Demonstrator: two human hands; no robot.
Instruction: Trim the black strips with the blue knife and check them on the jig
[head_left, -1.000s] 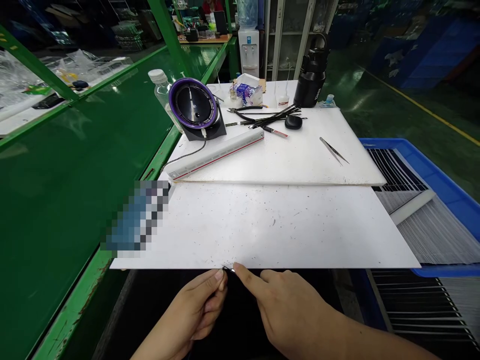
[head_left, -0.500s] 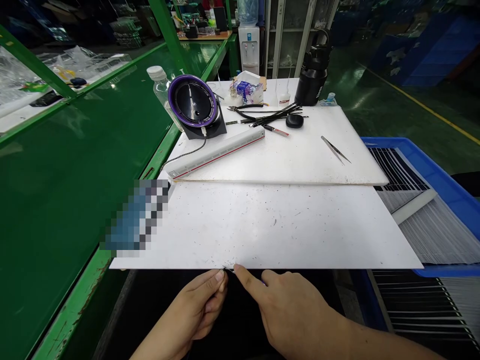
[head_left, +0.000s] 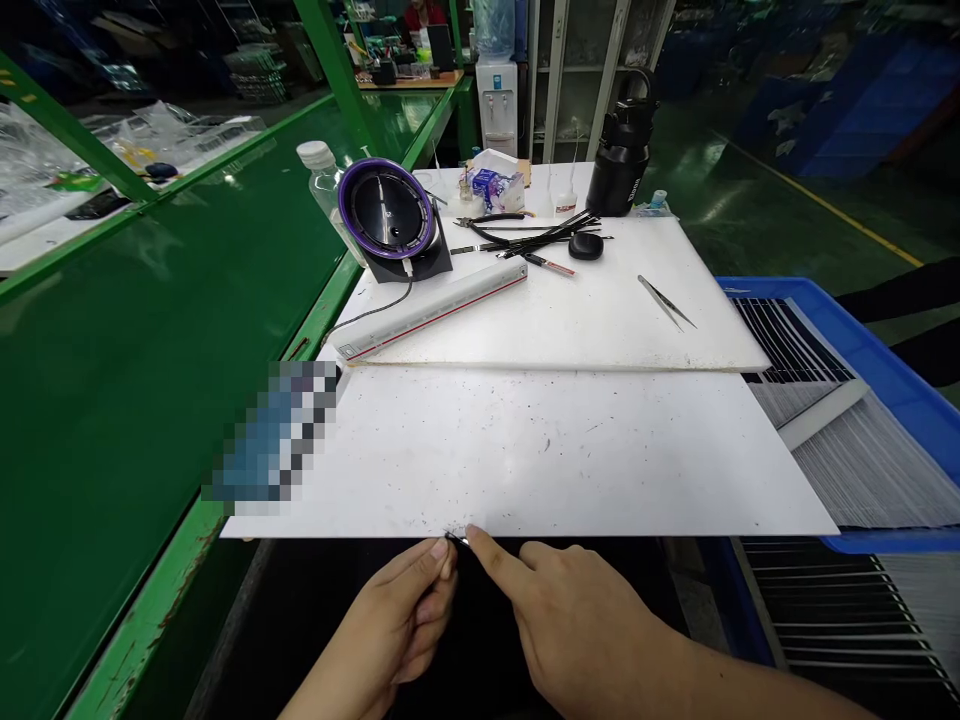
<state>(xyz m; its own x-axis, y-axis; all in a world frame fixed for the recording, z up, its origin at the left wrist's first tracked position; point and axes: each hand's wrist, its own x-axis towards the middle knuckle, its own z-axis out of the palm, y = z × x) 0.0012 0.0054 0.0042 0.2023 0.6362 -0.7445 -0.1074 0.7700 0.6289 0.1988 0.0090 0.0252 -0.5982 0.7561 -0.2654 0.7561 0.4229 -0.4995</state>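
Observation:
My left hand [head_left: 397, 625] and my right hand [head_left: 570, 620] meet just below the near edge of a white board [head_left: 525, 460]. Between their fingertips sits a tiny dark part with a shiny end [head_left: 456, 540], too small to name. The left thumb and forefinger are pinched together on it. My right forefinger points forward and touches it, with the other fingers loosely curled. Below the hands everything is dark.
A second white board [head_left: 570, 310] lies farther back with tweezers [head_left: 666, 300], a white ruler-like bar [head_left: 435, 310], black cable ties [head_left: 540, 235], a purple-rimmed round device [head_left: 386, 210], a black bottle [head_left: 622, 150]. A blue crate [head_left: 892, 370] of striped sheets stands right, a green conveyor [head_left: 135, 330] left.
The hands have hardly moved. A dark shape, perhaps someone passing, has come into view at the right edge.

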